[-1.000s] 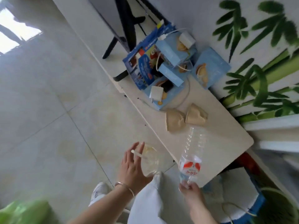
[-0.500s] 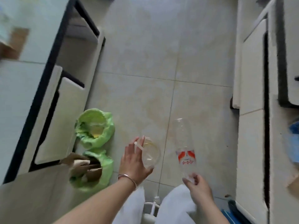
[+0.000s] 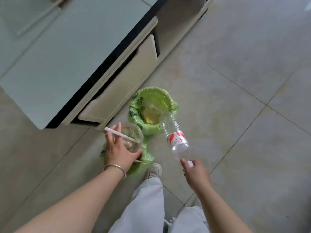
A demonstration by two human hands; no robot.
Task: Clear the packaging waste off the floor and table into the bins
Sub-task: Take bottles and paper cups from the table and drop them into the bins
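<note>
The left hand (image 3: 117, 151) grips a clear plastic cup (image 3: 133, 138) with a white straw (image 3: 117, 134), now over the nearer green-lined bin (image 3: 144, 163), which it stood beside half a second ago. The right hand (image 3: 196, 172) pinches the neck of a clear red-labelled plastic bottle (image 3: 176, 138), its base now overlapping, perhaps above, the farther green-lined bin (image 3: 151, 105).

Clear glossy plastic bottle (image 3: 175, 135); crinkled green plastic bin liner (image 3: 151, 105); matt floor tiles (image 3: 235, 64).

Clear plastic bottle (image 3: 176, 138) tilted over far green-lined bin (image 3: 170, 101), clear cup (image 3: 133, 138) above nearer bin (image 3: 144, 163)
</note>
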